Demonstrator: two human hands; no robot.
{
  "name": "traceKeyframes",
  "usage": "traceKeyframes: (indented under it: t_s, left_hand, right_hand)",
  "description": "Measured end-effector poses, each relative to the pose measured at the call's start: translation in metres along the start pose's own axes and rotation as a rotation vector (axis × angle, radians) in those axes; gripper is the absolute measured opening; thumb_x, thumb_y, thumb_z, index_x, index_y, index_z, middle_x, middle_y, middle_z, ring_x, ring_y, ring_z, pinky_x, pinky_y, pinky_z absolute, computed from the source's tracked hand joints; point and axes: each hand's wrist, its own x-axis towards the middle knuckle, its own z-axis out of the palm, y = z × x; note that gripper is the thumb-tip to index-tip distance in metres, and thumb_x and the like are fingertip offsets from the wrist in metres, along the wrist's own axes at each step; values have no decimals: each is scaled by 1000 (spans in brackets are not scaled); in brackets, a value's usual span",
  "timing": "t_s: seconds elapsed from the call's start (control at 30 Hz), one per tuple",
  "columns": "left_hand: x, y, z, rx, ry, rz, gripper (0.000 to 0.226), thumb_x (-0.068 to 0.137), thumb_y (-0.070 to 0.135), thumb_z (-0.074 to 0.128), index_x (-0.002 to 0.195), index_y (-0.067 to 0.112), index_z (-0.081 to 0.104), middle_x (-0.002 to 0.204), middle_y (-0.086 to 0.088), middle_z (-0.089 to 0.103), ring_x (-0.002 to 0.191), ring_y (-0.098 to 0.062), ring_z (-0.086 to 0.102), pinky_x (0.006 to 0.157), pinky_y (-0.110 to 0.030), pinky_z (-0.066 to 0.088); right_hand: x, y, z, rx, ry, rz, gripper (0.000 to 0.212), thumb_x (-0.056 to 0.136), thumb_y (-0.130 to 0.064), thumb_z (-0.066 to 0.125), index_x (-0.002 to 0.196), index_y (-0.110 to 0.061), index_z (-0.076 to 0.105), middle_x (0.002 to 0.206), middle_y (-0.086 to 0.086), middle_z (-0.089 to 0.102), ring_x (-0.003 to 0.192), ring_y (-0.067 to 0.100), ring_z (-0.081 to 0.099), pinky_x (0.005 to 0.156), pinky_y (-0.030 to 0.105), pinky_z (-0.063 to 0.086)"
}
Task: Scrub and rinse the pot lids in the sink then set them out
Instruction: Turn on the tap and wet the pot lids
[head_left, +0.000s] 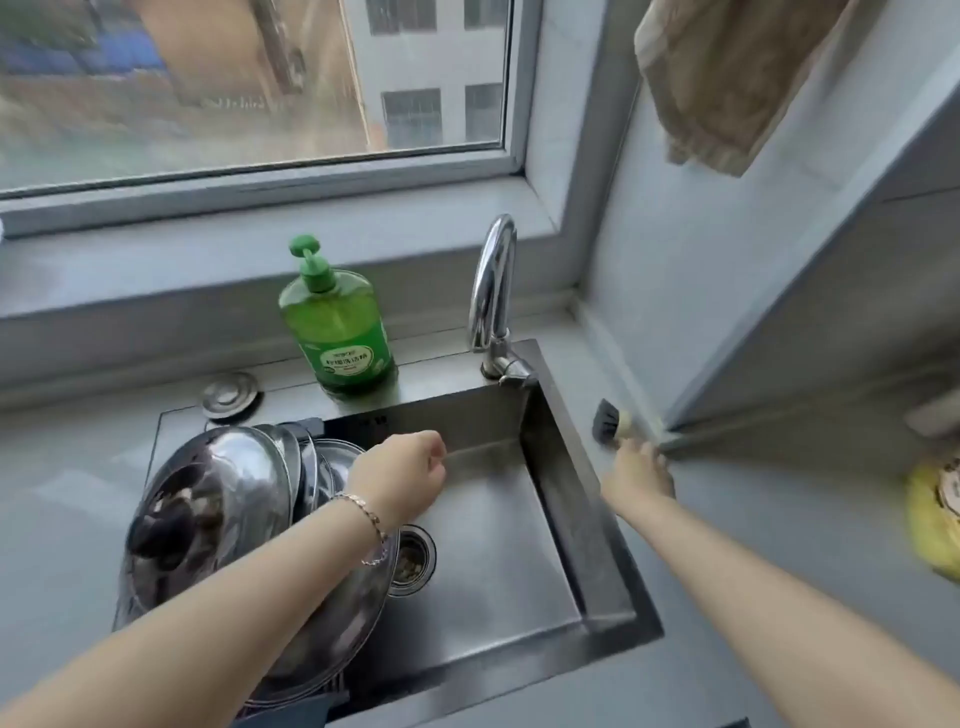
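Lids (208, 499): stacked and leaning in the left of the sink (498, 519), under your left forearm
Left hand (400, 478): fingers curled over the basin; nothing seen in them
Right hand (636, 470): at the brush (608, 421) on the table (727, 571) just right of the sink; too blurred to tell whether you grip it
Risk: your forearm may nudge the leaning stack, sending it sliding; a loose pinch may drop the brush

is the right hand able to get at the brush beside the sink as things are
Probably yes: the right hand is already at the brush, which lies on the counter beside the sink, with nothing between them.
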Motion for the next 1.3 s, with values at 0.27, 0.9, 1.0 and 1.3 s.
traceKeyframes:
  t_s: [0.27, 0.9, 1.0, 1.3]
  left_hand:
    - [21, 3, 18, -151, 121, -207, 24, 90, 22, 45, 106, 26, 62, 99, 7, 66, 94, -16, 60, 76, -27, 47]
    - [35, -40, -18, -287, 149, -293, 21, 88, 20, 45, 98, 26, 63, 84, 12, 57, 91, -13, 56, 72, -24, 41]
    - [35, -48, -19, -281, 155, -283, 20, 88, 20, 46, 96, 27, 63, 83, 13, 58, 88, -13, 57, 74, -24, 43]
    - [29, -62, -13, -316, 159, -303, 20, 88, 20, 46, 95, 28, 62, 83, 14, 59, 91, -14, 58, 76, -27, 48]
  right_hand:
    - [68, 12, 13, 181, -26, -27, 25, 93, -5, 39, 115, -2, 49, 121, 21, 55, 113, 36, 51, 85, 37, 43]
    - [37, -137, -21, 344, -7, -245, 26, 91, -24, 50, 108, -8, 61, 106, 17, 65, 97, 35, 59, 68, 29, 40]
    - [37, -132, -22, 266, 31, -209, 29, 91, -22, 47, 109, -5, 62, 107, 19, 65, 98, 38, 59, 72, 32, 42]
    - [28, -121, -21, 201, 31, -196, 28, 91, -17, 44, 110, -4, 61, 108, 20, 63, 100, 37, 57, 70, 30, 37]
